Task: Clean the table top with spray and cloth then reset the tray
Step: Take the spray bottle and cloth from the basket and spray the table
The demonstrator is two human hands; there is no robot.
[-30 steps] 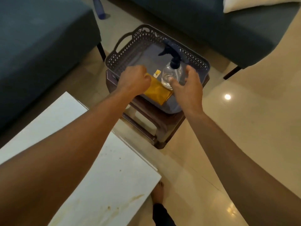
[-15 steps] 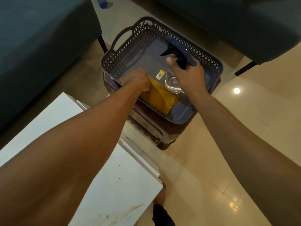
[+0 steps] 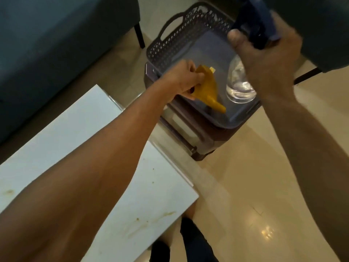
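Two hands in view, both over the tray; items noted largest to smallest.

Sofas: dark teal, one upper L (image 3: 56, 44), one upper R (image 3: 321, 25), both w/ thin dark legs on the floor.

Floor (image 3: 255, 176): glossy beige tile, light reflections lower R.

Table top (image 3: 66, 138): white slab, lower L, partly under L forearm. Brownish streaks and specks on the near part, approx. by the front edge.

Stool (image 3: 198, 137): dark brown, between table and R sofa, carries the tray.

Tray (image 3: 170, 46): grey plastic basket, lattice walls, cut-out handle at far L end. Sits on stool, near edge overhangs slightly.

R hand (image 3: 268, 59): fingers curled round neck of spray bottle (image 3: 239, 86), thumb to the L of the trigger. Bottle body clear, liquid in the bottom; dark blue spray head above the hand, blurred. Bottle is over the R part of the tray; cannot tell if base touches the tray floor.

L hand (image 3: 186, 78): fingers closed on one end of the cloth (image 3: 209, 89). Cloth yellow, bunched, free end hangs down twd tray floor near its front edge; small pale tag at top. Cloth just L of bottle, apart from it.

Foot + dark trouser leg at bottom edge, by the table corner.
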